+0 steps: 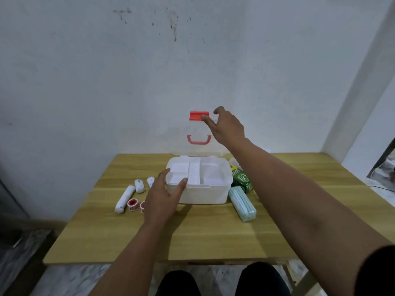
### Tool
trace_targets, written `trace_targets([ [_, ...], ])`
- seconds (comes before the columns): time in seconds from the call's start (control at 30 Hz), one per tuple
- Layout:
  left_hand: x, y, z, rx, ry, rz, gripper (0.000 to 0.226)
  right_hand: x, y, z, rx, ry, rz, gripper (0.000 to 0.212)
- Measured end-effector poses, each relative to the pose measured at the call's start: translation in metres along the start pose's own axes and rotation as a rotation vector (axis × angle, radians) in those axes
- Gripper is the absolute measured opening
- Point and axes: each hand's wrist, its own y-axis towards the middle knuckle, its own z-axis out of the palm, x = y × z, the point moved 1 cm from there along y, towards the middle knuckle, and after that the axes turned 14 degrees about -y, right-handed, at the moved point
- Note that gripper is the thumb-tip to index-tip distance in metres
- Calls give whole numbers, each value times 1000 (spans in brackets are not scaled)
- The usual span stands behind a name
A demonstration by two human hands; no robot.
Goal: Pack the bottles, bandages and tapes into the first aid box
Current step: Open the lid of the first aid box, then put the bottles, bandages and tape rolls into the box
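Note:
A white first aid box (pixel 205 194) stands open on the wooden table (pixel 192 236), with a divided tray inside. Its clear lid (pixel 181 135), with a red handle and red latch (pixel 197 115), is raised upright. My right hand (pixel 227 127) holds the lid's top edge beside the latch. My left hand (pixel 163 194) grips the box's front left corner, thumb on the rim. White bandage rolls (pixel 125 198) and red-and-white tape rolls (pixel 133 205) lie left of the box. A green bottle (pixel 242 180) and a green-striped pack (pixel 242 204) lie to its right.
A white wall rises right behind the table and the raised lid. The table's front edge is near my knees (pixel 215 283). A white cap or small container (pixel 234 162) peeks out behind the green bottle.

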Motion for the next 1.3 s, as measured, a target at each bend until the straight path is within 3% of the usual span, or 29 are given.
trace_targets([
  [0.13, 1, 1, 1, -7, 23, 8, 79, -7, 9, 17, 131, 59, 185, 106],
  [0.47, 1, -2, -1, -42, 59, 8, 82, -33, -1, 51, 462, 331, 284, 78],
  [0.57, -1, -5, 1, -54, 81, 8, 83, -32, -7, 52, 453, 322, 269, 64],
  [0.73, -3, -8, 3, -58, 100, 13, 88, -37, -19, 54, 532, 384, 278, 67],
  [0.87, -6, -6, 2, -62, 122, -13, 89, -51, -27, 48, 570, 415, 278, 51],
  [1.03, -7, 2, 2, -20, 152, -34, 87, -67, -38, 29, 511, 49, 114, 30],
  [1.2, -10, 4, 3, 2, 157, -41, 84, -84, -56, 35, 636, -312, 35, 16],
  [1.3, -11, 4, 3, -1, 152, -35, 83, -86, -62, 35, 645, -307, 47, 28],
])
